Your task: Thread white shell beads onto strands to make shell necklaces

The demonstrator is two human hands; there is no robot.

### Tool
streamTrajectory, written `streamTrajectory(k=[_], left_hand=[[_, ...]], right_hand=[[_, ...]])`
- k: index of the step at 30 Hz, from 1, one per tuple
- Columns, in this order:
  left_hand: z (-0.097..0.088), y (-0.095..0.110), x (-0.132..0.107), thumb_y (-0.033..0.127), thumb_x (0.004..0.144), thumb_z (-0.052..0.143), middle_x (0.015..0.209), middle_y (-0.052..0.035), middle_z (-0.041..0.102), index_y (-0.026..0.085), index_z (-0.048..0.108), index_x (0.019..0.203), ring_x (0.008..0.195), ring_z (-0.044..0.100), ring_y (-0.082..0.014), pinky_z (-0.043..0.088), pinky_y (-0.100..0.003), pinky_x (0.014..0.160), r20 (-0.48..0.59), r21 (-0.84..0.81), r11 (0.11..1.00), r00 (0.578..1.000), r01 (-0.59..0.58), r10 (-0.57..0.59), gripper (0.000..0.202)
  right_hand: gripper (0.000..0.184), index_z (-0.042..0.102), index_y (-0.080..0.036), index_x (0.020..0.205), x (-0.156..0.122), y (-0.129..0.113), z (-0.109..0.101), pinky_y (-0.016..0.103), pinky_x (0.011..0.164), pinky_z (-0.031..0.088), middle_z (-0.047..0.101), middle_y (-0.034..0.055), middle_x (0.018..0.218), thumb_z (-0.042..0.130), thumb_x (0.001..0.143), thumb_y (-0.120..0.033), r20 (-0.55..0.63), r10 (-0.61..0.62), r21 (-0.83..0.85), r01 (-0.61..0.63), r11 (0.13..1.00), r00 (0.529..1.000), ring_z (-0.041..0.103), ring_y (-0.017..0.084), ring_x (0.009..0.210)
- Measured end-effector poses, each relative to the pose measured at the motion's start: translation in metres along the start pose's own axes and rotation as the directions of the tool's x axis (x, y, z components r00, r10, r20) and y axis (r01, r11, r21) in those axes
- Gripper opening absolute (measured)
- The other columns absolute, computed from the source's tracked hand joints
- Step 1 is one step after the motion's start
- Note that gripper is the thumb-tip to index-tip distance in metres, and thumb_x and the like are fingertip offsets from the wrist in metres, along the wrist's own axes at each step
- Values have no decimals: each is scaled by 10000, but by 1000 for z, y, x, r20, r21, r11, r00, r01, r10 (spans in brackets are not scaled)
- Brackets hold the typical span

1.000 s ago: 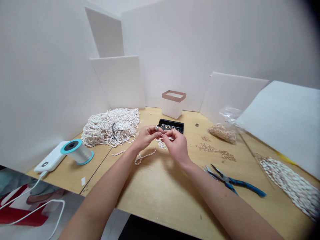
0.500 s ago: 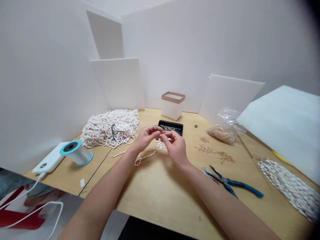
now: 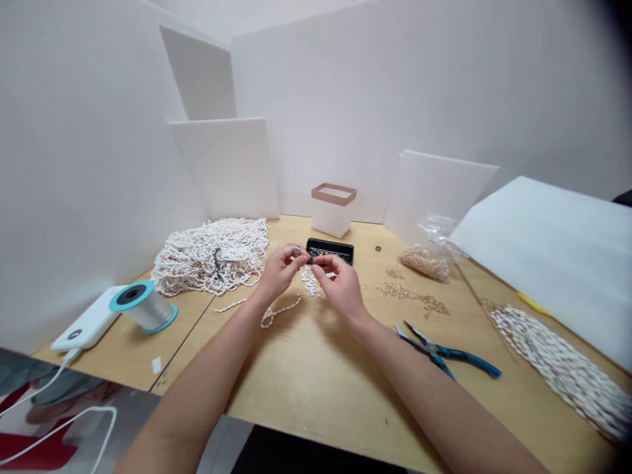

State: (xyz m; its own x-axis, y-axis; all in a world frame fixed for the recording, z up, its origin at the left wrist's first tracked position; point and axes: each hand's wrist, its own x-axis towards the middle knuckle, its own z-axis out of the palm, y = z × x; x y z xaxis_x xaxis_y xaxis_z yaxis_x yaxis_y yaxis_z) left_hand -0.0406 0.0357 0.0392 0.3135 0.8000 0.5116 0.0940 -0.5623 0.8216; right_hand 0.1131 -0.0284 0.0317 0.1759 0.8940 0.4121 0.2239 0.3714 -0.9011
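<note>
My left hand, with a ring on one finger, and my right hand meet at the fingertips above the table. Both are closed in a pinch; whatever lies between the fingers is too small to make out. Just behind them is a black tray of small dark and shiny pieces. Beneath the hands lies a little heap of white pieces. A short strand of white beads curves on the table beside my left forearm.
At left are a large bundle of white bead strands, a spool of clear line and a white power bank. Pliers, gold-coloured bits, a plastic bag and beaded strands lie at right. A box stands behind.
The view has turned a little to the right, so things on the table appear farther left. My hands stay pinched together, and their fingertips have shifted slightly against each other.
</note>
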Motion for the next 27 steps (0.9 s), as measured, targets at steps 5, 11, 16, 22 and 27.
streamTrajectory(k=[5,11,16,22,27], left_hand=[[-3,3,0,400,859,612,920,-72,617,164,651,807,849,559,-161,439,-240,655,-35,103,994,998,-47,51,245],[0,12,-2,356,871,603,943,-76,617,166,652,833,897,570,-168,444,-242,692,-13,158,982,995,-99,103,200],[5,13,-3,388,851,622,920,-76,623,158,650,805,851,574,-163,442,-243,681,-25,103,991,996,-84,87,237],[3,-13,-1,385,844,601,674,-24,615,142,669,867,600,542,-132,419,-258,615,72,86,990,990,112,-118,253],[9,-33,-6,212,816,553,759,-79,677,142,701,799,688,572,-184,401,-295,684,239,532,847,958,9,-160,165]], right_hand=[[312,706,-169,952,8,6,-6,286,578,479,714,72,842,617,830,-442,14,53,-29,-53,998,998,590,167,628],[298,731,-167,900,13,3,-10,268,531,428,686,44,723,662,798,-439,90,47,3,-47,999,995,534,147,566],[237,712,-172,793,17,-5,-16,253,507,389,658,23,666,690,783,-409,143,18,31,-22,999,990,513,131,555],[285,666,-168,814,27,-28,-39,246,458,400,682,34,668,709,765,-445,242,87,191,-135,972,966,518,110,487],[282,652,-163,813,30,-35,-50,228,445,409,678,36,662,716,762,-433,314,117,198,-185,962,942,531,102,485]])
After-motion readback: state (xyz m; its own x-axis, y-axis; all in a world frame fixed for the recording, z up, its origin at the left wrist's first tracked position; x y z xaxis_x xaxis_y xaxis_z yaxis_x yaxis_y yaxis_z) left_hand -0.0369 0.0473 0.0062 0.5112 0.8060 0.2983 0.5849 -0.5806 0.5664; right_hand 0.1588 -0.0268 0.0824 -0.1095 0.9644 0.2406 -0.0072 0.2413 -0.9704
